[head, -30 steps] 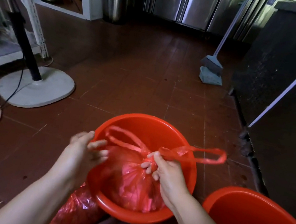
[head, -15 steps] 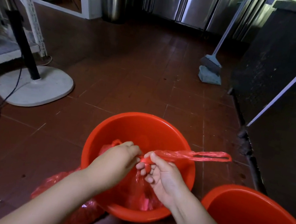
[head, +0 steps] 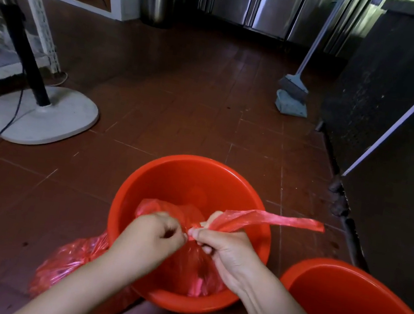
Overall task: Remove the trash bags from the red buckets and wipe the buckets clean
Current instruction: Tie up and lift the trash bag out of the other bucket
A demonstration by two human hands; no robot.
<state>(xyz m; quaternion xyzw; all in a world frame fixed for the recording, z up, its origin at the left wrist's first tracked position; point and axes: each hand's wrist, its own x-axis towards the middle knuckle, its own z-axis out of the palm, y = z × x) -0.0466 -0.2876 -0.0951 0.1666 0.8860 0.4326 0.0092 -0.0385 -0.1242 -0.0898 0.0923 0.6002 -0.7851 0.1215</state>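
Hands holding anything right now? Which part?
Both grip the red trash bag in the bucket at its gathered neck: left hand by the knot, right hand at the base of the handle strip.

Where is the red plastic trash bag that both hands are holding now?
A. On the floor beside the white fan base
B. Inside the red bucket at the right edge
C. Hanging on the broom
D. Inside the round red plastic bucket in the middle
D: the red plastic trash bag, pinched at its neck by the left hand and right hand, sits inside the middle round red plastic bucket.
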